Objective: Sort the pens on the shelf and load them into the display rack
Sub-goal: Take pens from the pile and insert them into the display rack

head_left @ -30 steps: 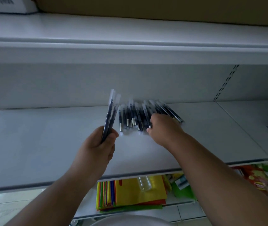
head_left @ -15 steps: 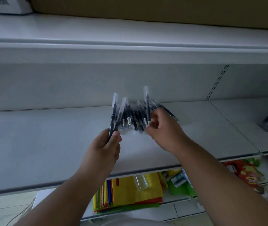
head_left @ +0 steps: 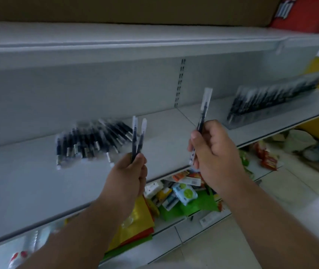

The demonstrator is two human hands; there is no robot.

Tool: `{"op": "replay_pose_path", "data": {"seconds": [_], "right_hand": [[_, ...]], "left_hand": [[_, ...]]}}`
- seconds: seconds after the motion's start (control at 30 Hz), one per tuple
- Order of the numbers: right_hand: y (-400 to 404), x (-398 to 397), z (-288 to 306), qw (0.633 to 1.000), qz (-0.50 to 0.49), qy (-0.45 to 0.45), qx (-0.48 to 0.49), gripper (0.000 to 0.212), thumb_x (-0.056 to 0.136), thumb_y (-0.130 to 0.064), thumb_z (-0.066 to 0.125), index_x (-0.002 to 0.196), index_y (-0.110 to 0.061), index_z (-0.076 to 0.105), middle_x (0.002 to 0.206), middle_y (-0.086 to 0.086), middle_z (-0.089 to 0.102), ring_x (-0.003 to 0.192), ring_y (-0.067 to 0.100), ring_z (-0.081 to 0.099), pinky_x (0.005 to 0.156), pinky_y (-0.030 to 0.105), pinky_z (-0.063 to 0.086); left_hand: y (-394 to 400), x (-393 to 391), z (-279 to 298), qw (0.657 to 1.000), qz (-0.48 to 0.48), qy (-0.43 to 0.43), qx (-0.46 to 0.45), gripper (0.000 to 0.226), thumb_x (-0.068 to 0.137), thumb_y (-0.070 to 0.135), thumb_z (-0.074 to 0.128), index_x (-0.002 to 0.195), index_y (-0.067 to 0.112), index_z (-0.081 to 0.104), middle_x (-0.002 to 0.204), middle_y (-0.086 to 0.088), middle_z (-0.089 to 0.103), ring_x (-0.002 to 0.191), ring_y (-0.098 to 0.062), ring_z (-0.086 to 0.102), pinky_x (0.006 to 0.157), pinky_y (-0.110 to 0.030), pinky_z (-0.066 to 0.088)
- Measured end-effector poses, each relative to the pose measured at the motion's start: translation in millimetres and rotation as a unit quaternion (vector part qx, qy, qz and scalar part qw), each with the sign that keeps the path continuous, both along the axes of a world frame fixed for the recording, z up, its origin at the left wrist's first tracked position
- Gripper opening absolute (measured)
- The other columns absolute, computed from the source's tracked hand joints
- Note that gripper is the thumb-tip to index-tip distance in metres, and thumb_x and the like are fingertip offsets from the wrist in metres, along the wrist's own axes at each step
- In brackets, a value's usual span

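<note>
Gripping two wrapped pens upright, the left hand is hovering over the shelf, while the right hand is pinching a single wrapped pen and holding it higher, toward the right. A loose pile of pens is lying on the shelf behind the left hand, so sorting looks far from done. The display rack is sitting well to the right on the next shelf section, already holding a slanted row of pens, blurred. The step in hand seems to be carrying picked pens across; next, the single pen probably needs aligning with a free slot.
</note>
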State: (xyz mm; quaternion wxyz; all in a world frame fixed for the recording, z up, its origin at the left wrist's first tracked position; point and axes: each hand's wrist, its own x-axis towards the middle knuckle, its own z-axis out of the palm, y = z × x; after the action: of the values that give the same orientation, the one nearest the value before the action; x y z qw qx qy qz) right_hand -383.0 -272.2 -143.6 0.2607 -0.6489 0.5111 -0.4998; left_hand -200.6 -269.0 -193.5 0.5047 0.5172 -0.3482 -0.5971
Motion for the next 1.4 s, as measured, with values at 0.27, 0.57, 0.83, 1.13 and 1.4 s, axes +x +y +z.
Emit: {"op": "replay_pose_path", "data": {"seconds": [0.27, 0.57, 0.83, 1.13, 1.4], "right_hand": [[38, -196, -3, 0.988, -0.156, 0.000, -0.020, 0.017, 0.098, -0.016, 0.055, 0.108, -0.026, 0.047, 0.082, -0.007, 0.063, 0.061, 0.008, 0.063, 0.060, 0.029, 0.052], [40, -364, 2, 0.979, -0.195, 0.048, -0.039, 0.022, 0.105, -0.029, 0.038, 0.090, -0.021, 0.052, 0.077, 0.000, 0.064, 0.055, 0.013, 0.057, 0.056, 0.029, 0.047], [-49, -441, -15, 0.948, -0.272, 0.164, 0.040, 0.007, 0.094, -0.032, 0.059, 0.096, -0.026, 0.061, 0.084, -0.006, 0.062, 0.073, 0.008, 0.059, 0.066, 0.036, 0.053], [-123, -523, -21, 0.948, -0.260, 0.165, 0.074, 0.015, 0.096, -0.041, 0.047, 0.097, -0.028, 0.054, 0.082, -0.004, 0.064, 0.074, 0.012, 0.065, 0.068, 0.043, 0.055], [-221, -604, -13, 0.976, -0.166, 0.135, -0.034, 0.001, 0.097, -0.026, 0.056, 0.096, -0.026, 0.055, 0.078, 0.003, 0.065, 0.073, 0.022, 0.064, 0.067, 0.043, 0.053]], "left_hand": [[12, -198, -1, 0.997, -0.075, 0.000, -0.006, 0.028, 0.105, 0.023, 0.041, 0.079, 0.016, 0.046, 0.053, 0.005, 0.032, 0.040, -0.011, 0.022, 0.038, -0.024, 0.022], [-1, -374, -12, 0.986, -0.164, 0.013, -0.012, 0.031, 0.105, 0.025, 0.042, 0.075, 0.017, 0.042, 0.055, 0.004, 0.031, 0.045, -0.013, 0.020, 0.047, -0.026, 0.017], [-89, -451, -19, 0.982, -0.187, -0.003, 0.004, 0.035, 0.103, 0.029, 0.045, 0.069, 0.021, 0.046, 0.055, 0.005, 0.034, 0.042, -0.009, 0.025, 0.042, -0.023, 0.023], [-172, -548, -3, 0.974, -0.225, 0.001, -0.027, 0.026, 0.104, 0.021, 0.044, 0.079, 0.014, 0.044, 0.054, 0.007, 0.033, 0.041, -0.007, 0.024, 0.037, -0.019, 0.023], [-214, -613, -14, 0.991, -0.113, 0.040, -0.053, 0.034, 0.105, 0.021, 0.042, 0.071, 0.017, 0.042, 0.053, 0.007, 0.028, 0.043, -0.008, 0.019, 0.037, -0.018, 0.021]]}}
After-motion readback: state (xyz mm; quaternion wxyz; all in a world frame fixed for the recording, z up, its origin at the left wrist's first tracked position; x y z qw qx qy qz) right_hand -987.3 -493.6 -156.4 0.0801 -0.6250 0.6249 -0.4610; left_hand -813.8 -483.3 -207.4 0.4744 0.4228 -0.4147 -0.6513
